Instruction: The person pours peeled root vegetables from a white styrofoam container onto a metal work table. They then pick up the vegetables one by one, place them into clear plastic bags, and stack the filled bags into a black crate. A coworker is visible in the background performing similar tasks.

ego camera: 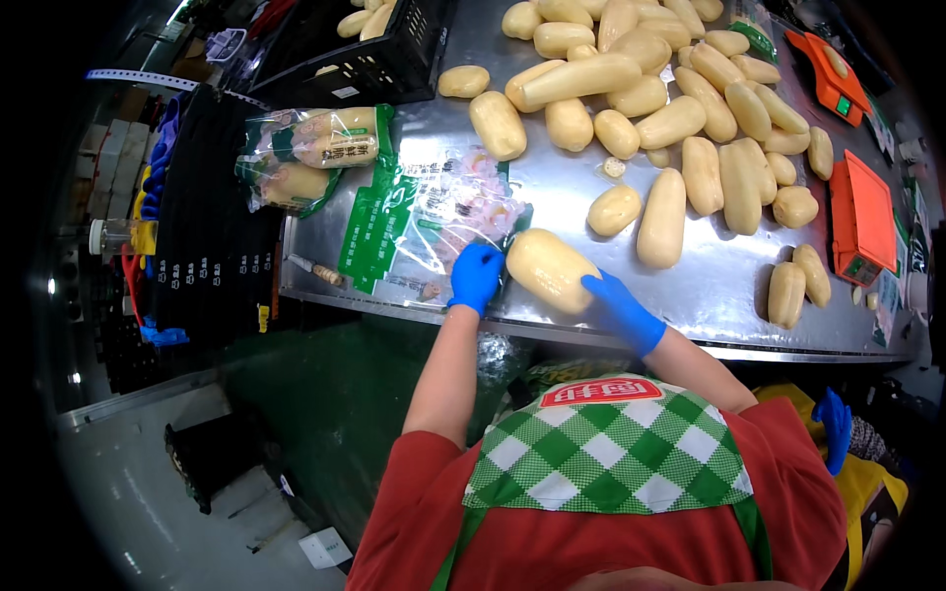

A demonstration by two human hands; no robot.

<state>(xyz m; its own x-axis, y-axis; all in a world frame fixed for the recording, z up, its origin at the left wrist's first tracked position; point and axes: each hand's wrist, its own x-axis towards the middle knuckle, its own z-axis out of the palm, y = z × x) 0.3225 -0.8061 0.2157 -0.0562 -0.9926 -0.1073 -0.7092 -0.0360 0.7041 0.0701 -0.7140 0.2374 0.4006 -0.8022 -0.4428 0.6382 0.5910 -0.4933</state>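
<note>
A thick, pale, peeled lotus root section (554, 271) lies tilted at the table's near edge. My right hand (624, 310), in a blue glove, grips its right end with the thumb on top. My left hand (475, 279), also gloved in blue, is curled over the near right edge of a clear printed plastic bag (451, 214). The root's left end is close beside that hand and the bag's edge. The bag lies flat with a green printed strip on its left; the fingertips of my left hand are hidden.
Many lotus root sections (661, 218) cover the steel table (414, 133). Filled bags (318, 144), a small knife (316, 270) and a black crate (355, 74) stand left. Orange scales (861, 214) are right. Another person's blue-gloved hand (834, 428) shows lower right.
</note>
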